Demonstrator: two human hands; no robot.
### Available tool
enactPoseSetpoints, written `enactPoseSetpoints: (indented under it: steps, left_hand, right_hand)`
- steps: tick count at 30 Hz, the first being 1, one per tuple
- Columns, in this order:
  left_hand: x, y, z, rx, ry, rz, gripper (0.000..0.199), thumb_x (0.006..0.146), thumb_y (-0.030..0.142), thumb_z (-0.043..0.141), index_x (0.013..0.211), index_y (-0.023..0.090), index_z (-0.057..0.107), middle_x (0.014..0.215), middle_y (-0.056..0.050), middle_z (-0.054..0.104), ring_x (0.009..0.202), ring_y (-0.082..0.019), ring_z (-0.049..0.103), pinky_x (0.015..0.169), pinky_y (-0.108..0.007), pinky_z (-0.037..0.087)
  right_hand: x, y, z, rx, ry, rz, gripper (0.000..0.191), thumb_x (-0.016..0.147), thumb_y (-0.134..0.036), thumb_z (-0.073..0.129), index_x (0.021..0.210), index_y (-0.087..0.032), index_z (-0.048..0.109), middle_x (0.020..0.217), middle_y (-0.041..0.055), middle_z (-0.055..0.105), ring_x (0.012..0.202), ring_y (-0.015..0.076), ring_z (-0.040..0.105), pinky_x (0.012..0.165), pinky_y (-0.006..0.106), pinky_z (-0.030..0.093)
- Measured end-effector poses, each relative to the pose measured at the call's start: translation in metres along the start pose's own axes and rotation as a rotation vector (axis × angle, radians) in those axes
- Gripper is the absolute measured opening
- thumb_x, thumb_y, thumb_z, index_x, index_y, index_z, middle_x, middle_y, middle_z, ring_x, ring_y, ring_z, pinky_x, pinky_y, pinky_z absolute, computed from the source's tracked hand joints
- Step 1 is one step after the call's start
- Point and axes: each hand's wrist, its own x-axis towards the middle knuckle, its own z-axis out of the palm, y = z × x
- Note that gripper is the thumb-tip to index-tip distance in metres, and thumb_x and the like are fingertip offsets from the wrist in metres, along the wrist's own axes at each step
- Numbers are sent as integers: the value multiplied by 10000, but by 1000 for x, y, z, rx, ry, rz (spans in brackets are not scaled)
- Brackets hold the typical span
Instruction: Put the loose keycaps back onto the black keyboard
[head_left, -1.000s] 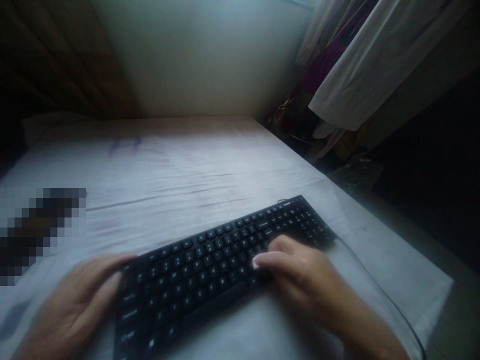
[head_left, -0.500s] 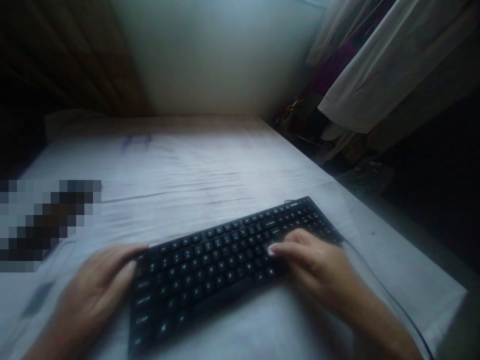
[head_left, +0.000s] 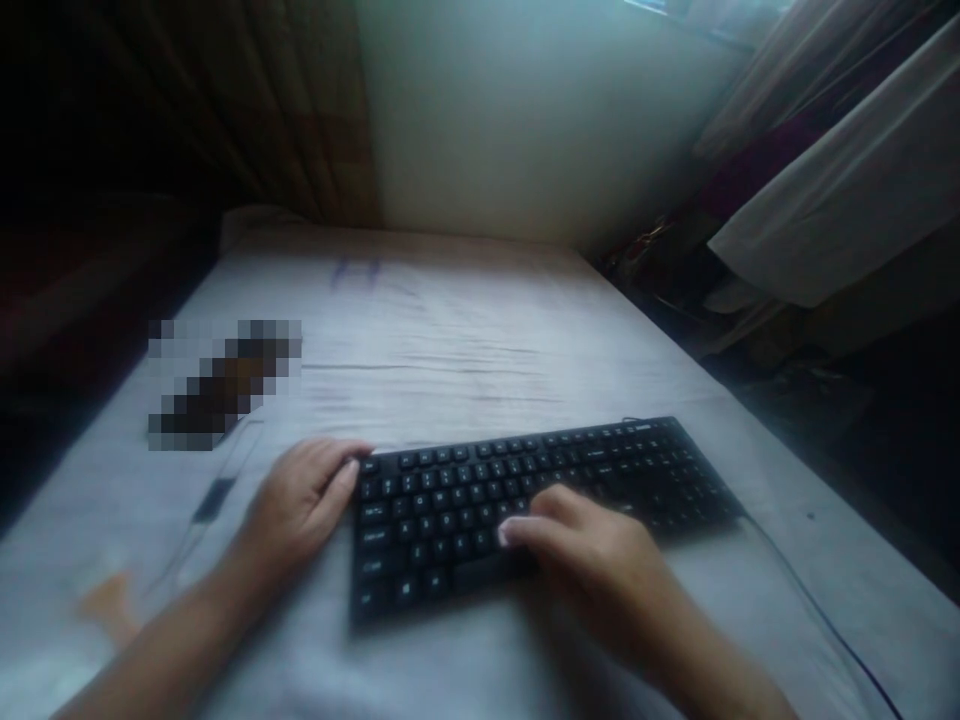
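Note:
A black keyboard (head_left: 480, 566) with white lettering lies on a white cloth, its cable running off to the right. My left hand (head_left: 304, 500) is at its left end, thumb and fingers closed on the upper left corner. Over the middle of the letter keys is my right hand (head_left: 592, 550), its fingers curled under and pressed towards the thumb. A pale spot shows at the thumb tip; whether it is the nail or some small thing, I cannot tell. The fingertips beneath are hidden.
The white cloth (head_left: 450, 330) covers a broad flat surface. A pixelated dark object (head_left: 225, 385) lies at the left, near a small dark piece (head_left: 215, 498) with a thin cord. The keyboard cable (head_left: 817, 605) trails right. Fabrics (head_left: 832, 220) hang beyond the right edge; a brown curtain (head_left: 322, 120) hangs behind.
The view has swung left, so more of the left side shows. My right hand has slid left along the keys, from their right part to the middle. My left hand stays at the same corner.

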Motion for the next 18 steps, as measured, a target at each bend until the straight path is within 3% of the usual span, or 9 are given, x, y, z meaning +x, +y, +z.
enactPoseSetpoints:
  steps: [18]
  left_hand:
    - [-1,3,3,-79,-3,-18,211,921,273,435,966,223,635,959,-36,706,951,-203,640,895,-381,494]
  right_hand:
    - [40,-56,26,-35,-57,-207,254,835,-73,627,996,-246,720,775,3,621,607,124,555,540,227,362]
